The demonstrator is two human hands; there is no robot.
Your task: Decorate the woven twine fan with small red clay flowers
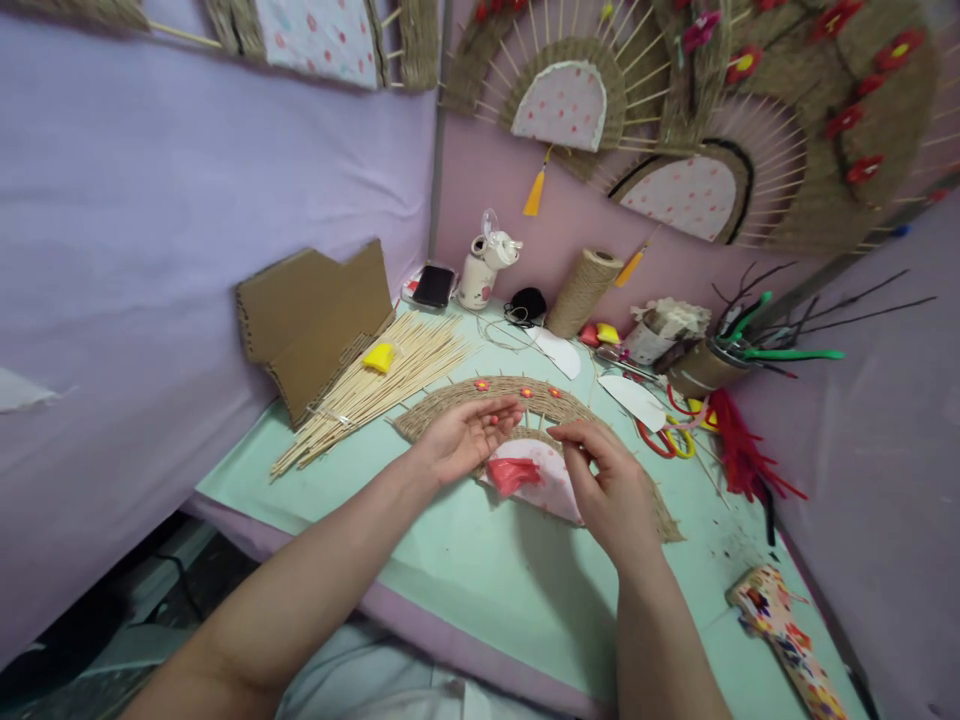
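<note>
My left hand (472,437) is palm up above the fan, with its fingers stretched out. A tiny red ball (494,420) rests on its fingers; it looks like modelling clay. My right hand (611,485) faces it, thumb and forefinger pinched together; whatever is between them is too small to make out. Below both hands lies a half-round fan (442,402) of twine and thin sticks. Small red flowers with yellow centres (526,393) sit along its twine band. A crumpled packet of red clay (514,475) lies on the fan's pink dotted centre (555,478), partly below my left hand.
Bundled thin sticks (360,390) bear a yellow packet (379,357), beside cardboard (315,320). Behind stand a twine spool (585,292) and a white bottle (480,272). Scissors (656,440), red fuzzy stems (739,450) and a paint-spotted glue gun (780,625) lie at right.
</note>
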